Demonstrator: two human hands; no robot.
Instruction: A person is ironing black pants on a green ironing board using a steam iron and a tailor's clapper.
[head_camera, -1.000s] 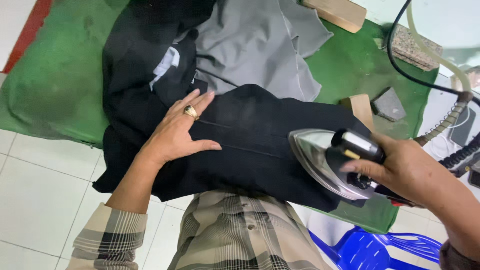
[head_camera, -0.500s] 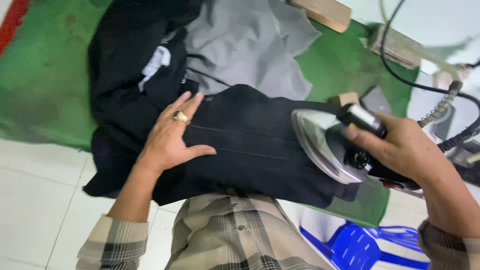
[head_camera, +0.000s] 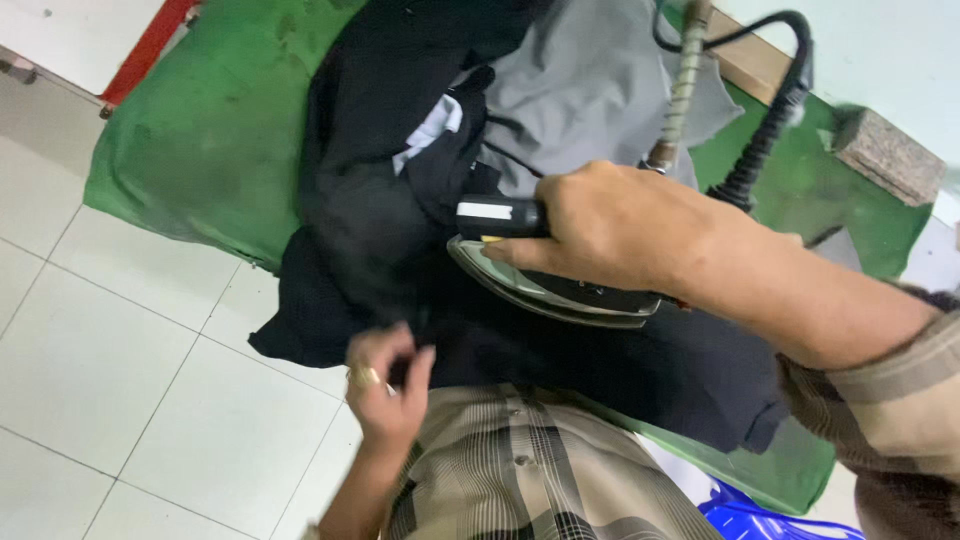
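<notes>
The right hand (head_camera: 610, 228) is clenched round the black handle of the iron (head_camera: 560, 285), whose shiny soleplate sits flat on the black garment (head_camera: 380, 220), just under the grip. The left hand (head_camera: 385, 385) pinches the near hem of that garment between thumb and fingers, a gold ring (head_camera: 362, 376) showing on one finger; this pinch lies below and to the left of the iron, close to the person's plaid shirt (head_camera: 530, 470). The garment is spread over the green pad (head_camera: 200, 130), which reaches out well to the left of both hands and again to the right, behind the forearm. Beyond the iron, up from the grip, the grey lining (head_camera: 580, 90) lies folded open with a white label (head_camera: 430, 130) just beside it. A braided hose (head_camera: 682, 85) and a black cord (head_camera: 770, 120) rise from the back of the iron, past the knuckles. As for progress, the stretch of cloth to the right of the iron, toward the elbow, looks smooth and flat, so it seems pressed; the cloth to the left of the grip is bunched and creased, and the upper part by the lining is rumpled too. My reading is that the pressing is perhaps midway, with the left part and the top left to do. A blue plastic thing (head_camera: 760, 520) shows at the bottom edge, and a rough block (head_camera: 885, 155) lies far right.
</notes>
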